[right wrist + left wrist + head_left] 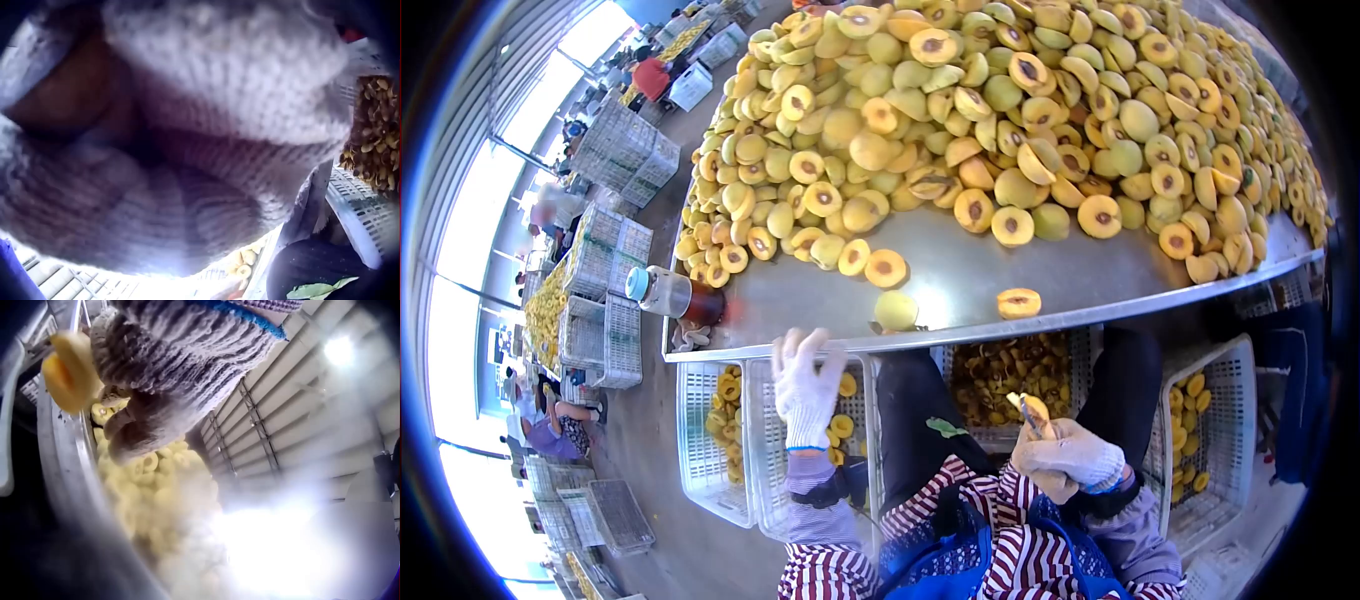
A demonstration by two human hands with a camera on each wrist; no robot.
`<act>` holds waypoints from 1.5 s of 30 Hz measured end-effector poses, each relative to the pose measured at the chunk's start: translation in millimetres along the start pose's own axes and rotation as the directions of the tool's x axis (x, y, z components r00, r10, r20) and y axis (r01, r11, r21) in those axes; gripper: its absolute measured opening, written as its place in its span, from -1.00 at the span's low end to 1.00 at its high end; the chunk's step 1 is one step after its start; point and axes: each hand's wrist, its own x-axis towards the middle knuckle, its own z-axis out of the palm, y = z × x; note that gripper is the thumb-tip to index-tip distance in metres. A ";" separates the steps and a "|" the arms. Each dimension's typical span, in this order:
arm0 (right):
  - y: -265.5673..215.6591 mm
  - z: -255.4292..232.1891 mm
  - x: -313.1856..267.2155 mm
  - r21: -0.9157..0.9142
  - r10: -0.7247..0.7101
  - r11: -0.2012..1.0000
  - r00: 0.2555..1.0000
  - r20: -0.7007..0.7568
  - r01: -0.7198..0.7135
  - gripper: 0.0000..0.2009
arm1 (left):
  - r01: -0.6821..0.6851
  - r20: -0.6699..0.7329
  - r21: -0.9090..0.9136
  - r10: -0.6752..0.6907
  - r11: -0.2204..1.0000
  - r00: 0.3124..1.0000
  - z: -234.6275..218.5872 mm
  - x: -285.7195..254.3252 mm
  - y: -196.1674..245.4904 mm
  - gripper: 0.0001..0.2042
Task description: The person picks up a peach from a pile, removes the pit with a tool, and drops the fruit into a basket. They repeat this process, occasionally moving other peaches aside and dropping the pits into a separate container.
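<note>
My left hand [805,385], in a white knitted glove, is spread above a white crate [765,440] at the table's front edge. In the left wrist view a blurred yellow peach half [65,372] shows beside the gloved fingers [134,434], apart from them. Low in front of my lap, my right hand [1068,460], also gloved, grips a small tool [1036,415] whose tip points up and left. Its handle is mostly hidden in the fist. On the table edge between the hands lie a green-yellow peach half [896,311] and a cut-side-up half [1019,303].
A large heap of halved peaches [1000,130] covers the back of the metal table [800,300]. A jar of dark liquid [675,295] stands at its left corner. Below are a crate of brown scraps [1010,385] and a right crate of halves [1225,440]. People and stacked crates fill the left background.
</note>
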 end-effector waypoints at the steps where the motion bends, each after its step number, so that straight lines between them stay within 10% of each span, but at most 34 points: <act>1: -4.0 3.8 2.4 0.007 0.030 1.000 1.000 0.010 -0.030 -0.81 | -0.002 0.034 -0.179 0.008 0.984 0.999 0.7 8.5 11.4 -0.55; 5: -7.3 -0.6 13.2 -0.018 0.024 1.000 1.000 0.012 -0.024 -0.79 | -0.014 0.095 -0.410 0.058 0.912 0.994 25.4 85.3 21.1 -0.49; 8: -6.1 -12.5 13.2 0.050 0.029 0.998 0.999 -0.039 -0.027 -0.79 | 0.063 -0.078 -0.170 -0.078 0.983 0.994 58.5 157.7 9.6 -0.43; 12: -5.1 -23.2 15.0 0.145 0.066 0.988 0.996 -0.062 -0.056 -0.79 | 0.244 0.080 -0.404 -0.232 0.881 0.970 116.9 214.5 -8.9 -0.42; 15: -8.4 -25.2 31.4 0.174 0.087 0.981 0.996 0.008 -0.087 -0.79 | 0.164 0.121 -0.142 -0.147 0.976 0.982 89.2 169.3 52.8 -0.51; 18: -23.4 -13.9 52.7 0.051 0.137 0.989 0.987 0.086 -0.142 -0.77 | -0.203 0.149 -0.095 0.216 0.975 0.965 100.5 127.4 45.8 -0.70; 21: -37.9 3.6 59.6 -0.087 0.051 0.995 0.999 0.017 -0.049 -0.78 | -0.260 0.399 -0.258 0.348 0.931 0.849 79.4 99.4 73.8 -0.79; 22: -42.4 6.3 58.7 -0.146 0.066 0.987 0.997 -0.029 -0.070 -0.75 | -0.483 0.297 -0.265 0.547 0.835 0.782 71.4 91.6 71.2 -0.79; 25: -38.7 -1.7 50.1 -0.106 0.062 0.992 0.993 -0.102 -0.073 -0.73 | -0.271 0.394 -0.444 0.458 0.854 0.797 42.3 111.5 75.0 -0.78; 28: -29.1 -11.0 44.3 -0.044 0.051 0.997 0.987 -0.155 -0.058 -0.75 | -0.300 0.014 -0.305 0.319 0.904 0.948 48.3 160.6 96.9 -0.76; 30: -26.6 -10.1 41.8 -0.055 0.051 0.997 0.985 -0.167 -0.061 -0.77 | -0.479 -0.408 -0.098 0.404 0.873 0.819 78.7 205.1 96.1 -0.75; 32: -26.3 -5.9 41.3 -0.054 0.054 0.996 0.978 -0.204 -0.066 -0.78 | -0.142 -0.012 0.001 0.142 0.990 0.990 116.6 228.7 89.6 -0.77; 34: -12.2 -10.3 45.6 -0.156 -0.092 0.986 0.973 -0.214 0.059 -0.80 | -0.163 0.048 0.060 0.160 0.985 0.986 122.5 227.6 100.5 -0.76; 38: -4.9 -10.3 48.1 -0.169 -0.178 0.975 0.964 -0.195 0.146 -0.81 | -0.073 0.440 -0.431 0.280 0.900 0.853 85.9 174.1 130.2 -0.56; 39: -6.2 -8.2 48.6 -0.168 -0.185 0.974 0.964 -0.192 0.153 -0.81 | -0.212 0.284 -0.405 0.342 0.890 0.896 117.2 163.9 125.0 -0.54; 45: -3.5 -3.3 40.0 -0.225 -0.198 0.964 0.945 -0.262 0.140 -0.87 | 0.179 0.296 -0.710 0.059 0.681 0.953 50.9 126.1 133.7 -0.46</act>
